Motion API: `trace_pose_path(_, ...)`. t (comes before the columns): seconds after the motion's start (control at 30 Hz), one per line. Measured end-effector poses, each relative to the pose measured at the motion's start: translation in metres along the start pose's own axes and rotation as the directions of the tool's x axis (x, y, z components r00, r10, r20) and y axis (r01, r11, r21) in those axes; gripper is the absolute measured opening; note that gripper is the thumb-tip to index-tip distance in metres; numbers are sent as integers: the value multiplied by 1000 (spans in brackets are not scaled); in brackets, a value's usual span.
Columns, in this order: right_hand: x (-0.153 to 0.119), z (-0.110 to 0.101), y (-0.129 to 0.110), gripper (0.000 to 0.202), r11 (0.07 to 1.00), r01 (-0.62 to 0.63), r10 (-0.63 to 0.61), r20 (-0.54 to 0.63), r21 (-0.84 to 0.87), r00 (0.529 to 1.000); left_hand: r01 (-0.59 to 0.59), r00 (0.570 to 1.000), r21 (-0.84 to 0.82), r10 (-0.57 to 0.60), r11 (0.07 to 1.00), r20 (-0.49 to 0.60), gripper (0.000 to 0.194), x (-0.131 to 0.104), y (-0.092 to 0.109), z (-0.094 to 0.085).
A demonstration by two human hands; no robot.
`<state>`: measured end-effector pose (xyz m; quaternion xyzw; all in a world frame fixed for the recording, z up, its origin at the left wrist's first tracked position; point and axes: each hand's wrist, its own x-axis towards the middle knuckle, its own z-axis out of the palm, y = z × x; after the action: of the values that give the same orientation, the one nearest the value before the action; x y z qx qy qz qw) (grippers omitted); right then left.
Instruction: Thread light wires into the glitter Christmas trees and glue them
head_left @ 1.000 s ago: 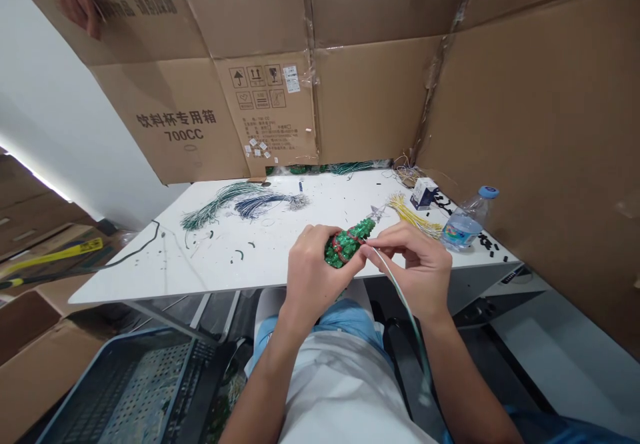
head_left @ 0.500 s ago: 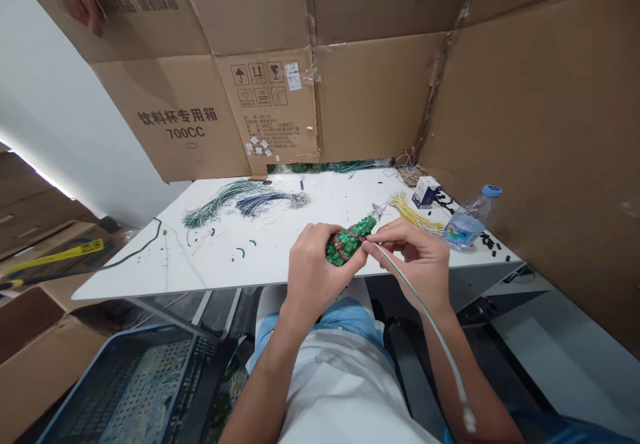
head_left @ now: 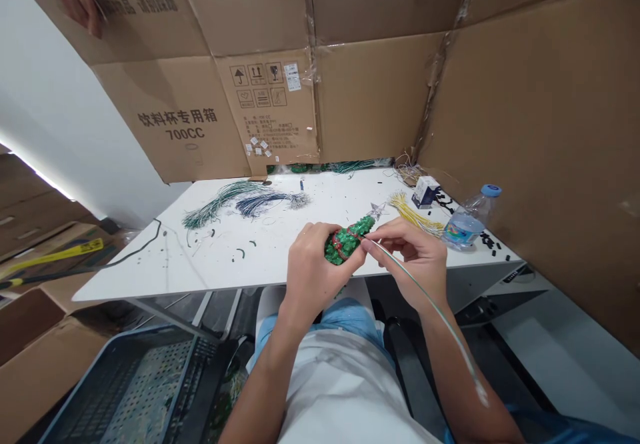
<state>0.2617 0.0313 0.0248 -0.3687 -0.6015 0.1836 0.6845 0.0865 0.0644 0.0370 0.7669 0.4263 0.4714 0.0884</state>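
My left hand [head_left: 317,264] is closed around a small green Christmas tree ornament [head_left: 344,244] with red trim, tilted so its clear star [head_left: 377,211] points up and right. Against the tree's right side, the thumb and fingertips of my right hand [head_left: 413,251] pinch a thin green-and-white wire [head_left: 431,303]. The wire's free length curves down over my right forearm to a pale end. Where the wire meets the tree is hidden by my fingertips.
On the white table [head_left: 300,264] lie green wires [head_left: 220,203], blue wires [head_left: 270,201] and yellow wires [head_left: 415,214]. A water bottle [head_left: 470,221] and a small box [head_left: 425,192] stand at right. Cardboard [head_left: 375,97] walls the back. Another person's hand [head_left: 77,1] grips its top left. A blue crate [head_left: 125,377] sits below.
The wire's loose end has swung slightly right and up. Both hands have shifted only a little, keeping their hold on the tree and wire.
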Motion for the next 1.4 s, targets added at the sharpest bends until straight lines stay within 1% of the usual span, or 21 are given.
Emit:
trace_pose_path(0.1,-1,-1,0,12,1000,8,-8,20,19,1000,20,1000,6,-20,1000,-4,20,1,-1,0)
trace_pose_path(0.2,-2,-2,1,12,998,26,-26,-8,49,1000,13,1000,-5,-14,1000,-9,21,1,-1,0)
trace_pose_path(0.33,-3,0,3,7,998,-22,24,-32,59,999,0,1000,-8,0,1000,5,20,0,-2,0)
trace_pose_path(0.47,-3,1,3,7,997,-44,44,-6,65,999,20,1000,-14,-20,1000,9,20,0,-2,0)
trace_pose_path(0.57,-4,-2,1,12,997,-18,20,-17,81,1000,35,999,-16,-35,999,-10,24,0,-2,-1)
trace_pose_path(0.67,-4,-2,-1,11,998,7,-4,-40,69,999,37,999,-21,-37,999,-13,25,-1,0,-2)
trace_pose_path(0.77,-4,0,0,9,999,-10,12,-44,50,999,29,999,-23,-29,999,-13,23,-2,0,-2)
trace_pose_path(0.87,-3,1,2,7,998,-35,35,-11,52,999,28,1000,-24,-28,999,-6,21,-2,0,-1)
trace_pose_path(0.93,-4,0,2,8,998,-25,25,-5,59,1000,33,999,-26,-34,999,-6,21,-2,-1,-1)
trace_pose_path(1.03,-5,-1,0,10,999,10,-8,-45,50,999,34,999,-25,-35,999,-20,23,-1,-1,-1)
trace_pose_path(1.13,-4,-1,0,8,1000,13,-12,-71,14,997,17,1000,-26,-18,1000,-24,23,-2,0,-2)
trace_pose_path(1.3,-1,1,0,8,999,3,-2,-27,33,1000,18,1000,-27,-18,999,-2,21,-3,-1,0)
trace_pose_path(1.4,-2,-1,-3,10,999,30,-28,-54,36,998,24,1000,-17,-24,1000,-14,25,-3,-1,0)
